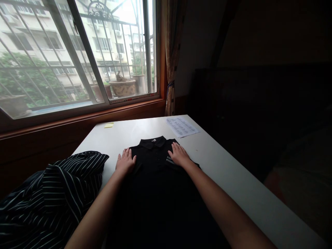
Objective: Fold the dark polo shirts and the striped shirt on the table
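A black polo shirt (158, 193) lies spread on the white table (135, 128), its collar pointing away from me. My left hand (126, 162) rests flat on the shirt's left shoulder edge, fingers stretched out. On the other side, my right hand (178, 154) lies flat near the right shoulder, over a sleeve with grey stripes that is folded inward. Both hands press on the cloth without gripping it. The lower part of the shirt is dark and runs out of view between my forearms.
A heap of black-and-white striped cloth (70, 186) lies at the left of the table. Printed paper (183, 127) sits near the far right corner, and a yellow sticky note (109, 125) near the far left. Beyond are a barred window (111, 52) and a tied curtain (171, 69).
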`<state>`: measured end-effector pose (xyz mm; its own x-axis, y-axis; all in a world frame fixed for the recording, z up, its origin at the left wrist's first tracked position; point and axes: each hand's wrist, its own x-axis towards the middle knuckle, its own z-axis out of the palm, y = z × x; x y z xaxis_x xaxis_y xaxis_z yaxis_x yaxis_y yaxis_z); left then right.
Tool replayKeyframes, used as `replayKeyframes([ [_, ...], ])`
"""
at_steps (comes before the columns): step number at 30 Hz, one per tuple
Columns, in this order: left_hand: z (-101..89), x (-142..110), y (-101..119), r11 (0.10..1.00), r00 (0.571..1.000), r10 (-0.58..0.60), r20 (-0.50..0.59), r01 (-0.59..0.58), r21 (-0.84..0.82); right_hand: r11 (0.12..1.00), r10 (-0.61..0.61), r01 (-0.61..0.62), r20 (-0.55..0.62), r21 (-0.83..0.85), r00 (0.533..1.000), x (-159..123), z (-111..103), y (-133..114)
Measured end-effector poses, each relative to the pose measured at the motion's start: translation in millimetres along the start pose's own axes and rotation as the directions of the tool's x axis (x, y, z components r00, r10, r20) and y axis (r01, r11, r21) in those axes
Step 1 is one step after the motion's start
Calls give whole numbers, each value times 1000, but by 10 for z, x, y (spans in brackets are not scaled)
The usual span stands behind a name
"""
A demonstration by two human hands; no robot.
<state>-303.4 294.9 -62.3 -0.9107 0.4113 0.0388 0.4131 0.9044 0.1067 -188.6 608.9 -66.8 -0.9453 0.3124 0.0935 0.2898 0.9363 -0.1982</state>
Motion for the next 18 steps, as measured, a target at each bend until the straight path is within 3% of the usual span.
replayKeyframes([
  [9,-23,126,-19,999,1000,-24,6,24,30,1000,-12,11,50,28,999,139,0,28],
  [18,-114,31,36,995,998,-48,-40,51,80,996,-89,87,122,21,989,90,-116,45],
])
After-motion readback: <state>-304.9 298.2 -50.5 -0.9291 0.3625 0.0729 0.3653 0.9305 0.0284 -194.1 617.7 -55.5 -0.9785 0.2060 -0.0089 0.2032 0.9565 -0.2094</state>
